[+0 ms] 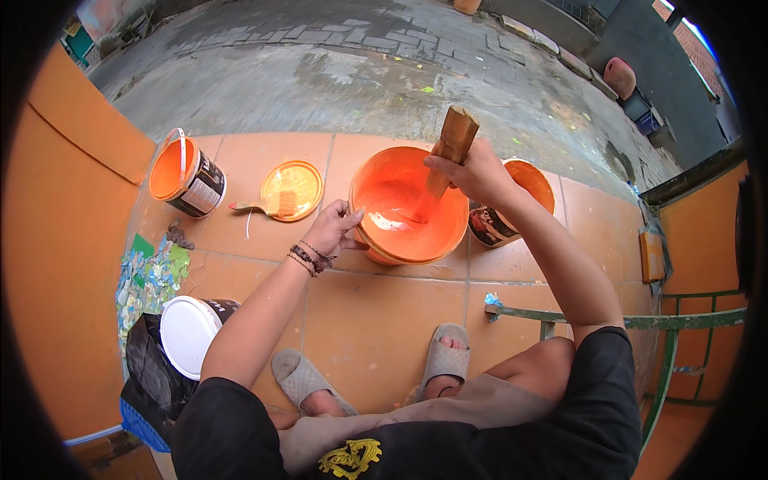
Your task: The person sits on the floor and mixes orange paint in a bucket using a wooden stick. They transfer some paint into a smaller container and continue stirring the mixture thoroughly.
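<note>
Left hand point(332, 230) rests with bent fingers on the rim of the big orange bucket point(408, 206), which sits on the tiled floor in front of the person's feet. Right hand point(472, 170) is wrapped tight around a wooden stick point(450, 150) that pokes down into the orange paint inside.

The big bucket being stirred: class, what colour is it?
Orange, inside and out, in the head view: the bucket.
</note>
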The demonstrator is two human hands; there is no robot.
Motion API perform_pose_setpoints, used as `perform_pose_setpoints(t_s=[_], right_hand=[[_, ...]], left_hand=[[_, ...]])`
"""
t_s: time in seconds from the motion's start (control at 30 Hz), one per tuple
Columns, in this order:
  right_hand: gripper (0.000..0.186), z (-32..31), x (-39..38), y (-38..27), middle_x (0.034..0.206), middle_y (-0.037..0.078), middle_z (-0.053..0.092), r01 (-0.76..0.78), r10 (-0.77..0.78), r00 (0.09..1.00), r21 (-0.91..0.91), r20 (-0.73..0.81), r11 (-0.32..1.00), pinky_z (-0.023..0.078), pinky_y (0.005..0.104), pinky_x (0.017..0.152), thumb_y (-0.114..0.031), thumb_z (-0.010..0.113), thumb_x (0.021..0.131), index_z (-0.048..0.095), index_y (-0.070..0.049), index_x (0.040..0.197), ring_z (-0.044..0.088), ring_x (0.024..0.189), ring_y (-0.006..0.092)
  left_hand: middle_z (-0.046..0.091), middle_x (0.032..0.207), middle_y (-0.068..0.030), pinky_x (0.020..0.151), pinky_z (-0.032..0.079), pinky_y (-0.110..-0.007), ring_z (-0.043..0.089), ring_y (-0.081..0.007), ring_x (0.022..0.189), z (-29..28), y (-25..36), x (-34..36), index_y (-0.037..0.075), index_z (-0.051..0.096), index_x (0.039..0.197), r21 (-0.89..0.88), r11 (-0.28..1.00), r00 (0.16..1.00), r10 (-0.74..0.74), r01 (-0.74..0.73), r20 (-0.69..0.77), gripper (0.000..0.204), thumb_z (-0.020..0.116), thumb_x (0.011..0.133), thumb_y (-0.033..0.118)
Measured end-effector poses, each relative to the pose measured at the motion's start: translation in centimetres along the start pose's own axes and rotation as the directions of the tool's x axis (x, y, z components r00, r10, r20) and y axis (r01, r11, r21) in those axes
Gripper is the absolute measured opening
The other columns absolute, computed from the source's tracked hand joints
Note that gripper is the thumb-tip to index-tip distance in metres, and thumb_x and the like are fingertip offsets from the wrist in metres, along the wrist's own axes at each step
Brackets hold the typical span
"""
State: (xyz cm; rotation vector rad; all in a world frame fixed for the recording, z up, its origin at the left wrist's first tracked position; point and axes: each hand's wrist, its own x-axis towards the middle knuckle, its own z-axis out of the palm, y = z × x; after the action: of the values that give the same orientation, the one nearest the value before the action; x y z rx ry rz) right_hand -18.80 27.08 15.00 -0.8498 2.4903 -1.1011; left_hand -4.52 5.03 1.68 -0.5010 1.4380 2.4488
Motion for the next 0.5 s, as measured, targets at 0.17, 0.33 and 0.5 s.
perform_pose_setpoints(t_s=[0.17, 0.33, 0.5], right_hand=[[0.022, -0.2, -0.6, -1.1, 0.079, 0.009, 0.066, -0.052, 0.047, 0.999, 0.293, 0.024, 0.955, 0.051, 0.0298, 0.059, -0.020, 0.068, 0.083, 0.064, 0.000, 0.090, 0.062, 0.067, 0.0153], [0.023, -1.4, -0.3, -2.4, 0.081, 0.007, 0.065, 0.079, -0.047, 0.994, 0.361, -0.098, 0.929, 0.052, 0.0264, 0.060, -0.021, 0.070, 0.083, 0.064, -0.001, 0.091, 0.063, 0.071, 0.0128], [0.023, -2.0, 0.3, -2.1, 0.079, 0.006, 0.064, 0.135, -0.094, 0.985, 0.308, -0.144, 0.942, 0.051, 0.0262, 0.060, -0.021, 0.071, 0.082, 0.064, -0.001, 0.090, 0.061, 0.069, 0.0128]], left_hand=[[0.055, 0.103, -0.0061, 0.079, 0.056, -0.049, 0.057, -0.0186, 0.100, -0.5, 2.0, -0.5, 0.007, 0.047, 0.097, 0.110, 0.993, 0.999, 0.047, -0.049, 0.021, 0.020, 0.060, 0.090, 0.022], [0.055, 0.109, -0.0044, 0.078, 0.057, -0.045, 0.056, -0.0160, 0.103, -1.0, 2.1, -0.4, 0.004, 0.047, 0.115, 0.164, 0.984, 0.998, 0.066, -0.065, 0.003, 0.034, 0.061, 0.090, 0.021], [0.055, 0.111, -0.0033, 0.078, 0.057, -0.043, 0.056, -0.0144, 0.103, -0.9, 2.3, -0.7, 0.005, 0.047, 0.120, 0.160, 0.986, 0.998, 0.056, -0.057, 0.009, 0.037, 0.061, 0.089, 0.020]])
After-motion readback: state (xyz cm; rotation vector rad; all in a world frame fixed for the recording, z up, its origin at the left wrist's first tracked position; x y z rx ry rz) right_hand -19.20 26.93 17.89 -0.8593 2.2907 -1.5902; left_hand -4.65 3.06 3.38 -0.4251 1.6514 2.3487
